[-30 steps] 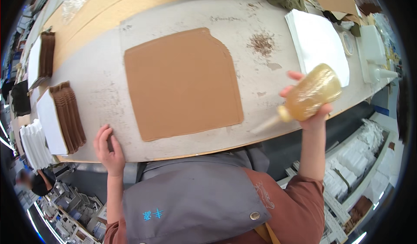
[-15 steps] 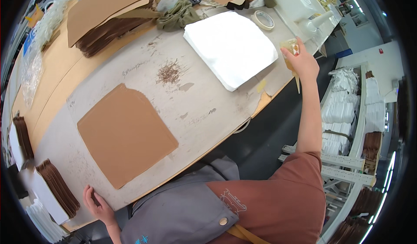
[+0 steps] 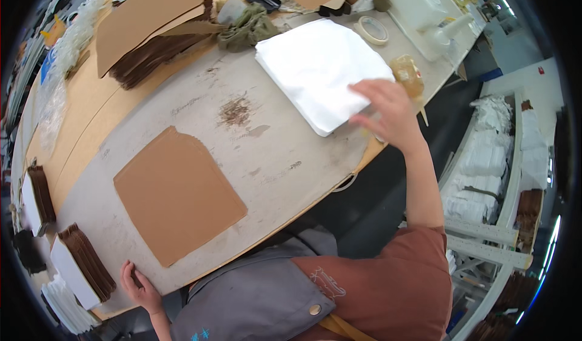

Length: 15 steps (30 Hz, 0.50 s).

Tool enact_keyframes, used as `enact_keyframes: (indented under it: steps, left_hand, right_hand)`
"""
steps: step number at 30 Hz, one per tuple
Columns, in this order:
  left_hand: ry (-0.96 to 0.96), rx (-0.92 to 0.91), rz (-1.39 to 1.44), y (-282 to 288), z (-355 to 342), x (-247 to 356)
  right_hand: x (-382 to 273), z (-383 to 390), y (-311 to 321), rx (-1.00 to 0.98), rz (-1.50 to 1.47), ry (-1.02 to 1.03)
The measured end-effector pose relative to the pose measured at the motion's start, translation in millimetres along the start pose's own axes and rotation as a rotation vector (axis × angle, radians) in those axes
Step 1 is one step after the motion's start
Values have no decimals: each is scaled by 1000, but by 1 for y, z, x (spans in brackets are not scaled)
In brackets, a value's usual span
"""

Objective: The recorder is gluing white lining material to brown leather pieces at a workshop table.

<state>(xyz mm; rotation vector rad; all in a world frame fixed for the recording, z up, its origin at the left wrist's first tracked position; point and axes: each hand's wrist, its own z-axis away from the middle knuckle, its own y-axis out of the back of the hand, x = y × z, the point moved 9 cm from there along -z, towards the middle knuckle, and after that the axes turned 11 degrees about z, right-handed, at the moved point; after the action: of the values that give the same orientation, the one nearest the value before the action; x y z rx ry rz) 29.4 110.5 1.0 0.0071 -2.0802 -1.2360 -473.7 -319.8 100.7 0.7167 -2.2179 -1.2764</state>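
Now the right hand, its grip apart and empty, hovers over the near corner of the white sheet stack, with the amber squeeze bottle just beyond it. Judged next: pinching one sheet's edge. The left hand rests flat on the tabletop edge, near the brown cardboard panel.

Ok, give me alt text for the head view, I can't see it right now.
The person's right hand reaches over a stack of white sheets beside an amber glue bottle. Their left hand rests on the table edge near a flat brown cardboard piece.
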Motion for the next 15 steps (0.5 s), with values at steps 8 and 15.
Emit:
enact_keyframes:
  steps: [8,15]
  left_hand:
    - [-10,43,-62,-7,-10,28]
    - [-38,72,-72,5,-11,39]
  right_hand:
    - [-38,14,-32,-149,-53,167]
    - [-79,-8,-20,48,-105,223]
